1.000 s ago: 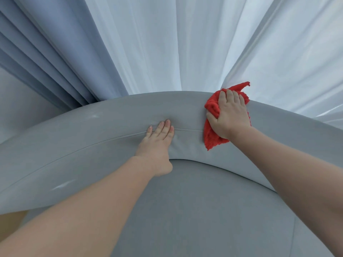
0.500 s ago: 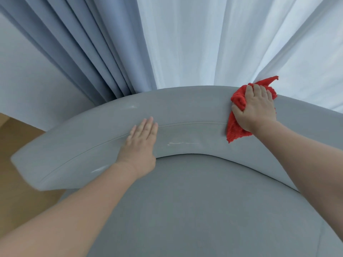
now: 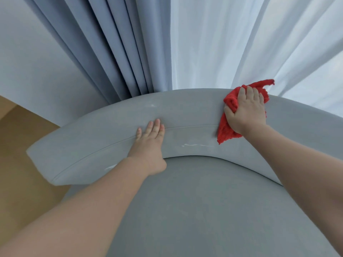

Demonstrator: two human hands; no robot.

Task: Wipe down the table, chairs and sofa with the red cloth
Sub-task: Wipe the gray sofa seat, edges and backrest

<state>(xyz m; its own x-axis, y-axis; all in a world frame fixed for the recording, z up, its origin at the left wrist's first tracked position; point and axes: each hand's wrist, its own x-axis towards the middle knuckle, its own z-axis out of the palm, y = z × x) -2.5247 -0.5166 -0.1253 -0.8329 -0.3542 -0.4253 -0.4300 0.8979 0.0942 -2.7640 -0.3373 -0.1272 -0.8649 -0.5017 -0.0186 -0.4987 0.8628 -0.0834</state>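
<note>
A grey sofa (image 3: 194, 201) with a curved backrest (image 3: 111, 130) fills the lower part of the head view. My right hand (image 3: 246, 110) holds the bunched red cloth (image 3: 225, 132) against the top of the backrest at the right, with my thumb curled into the cloth. Part of the cloth sticks up past the back edge. My left hand (image 3: 150, 143) lies flat on the backrest's inner face at its seam, fingers straight. Pale streaks show on the fabric between the two hands and further left.
Blue-grey curtains (image 3: 104, 52) and white sheer curtains (image 3: 232, 43) hang right behind the backrest. A pale wall (image 3: 27, 62) and a wooden floor (image 3: 22, 164) lie to the left of the sofa's end.
The view has swung left, so the sofa's left end and the floor now show. My left hand has slid left along the backrest seam. My right hand with the cloth stays on the backrest top.
</note>
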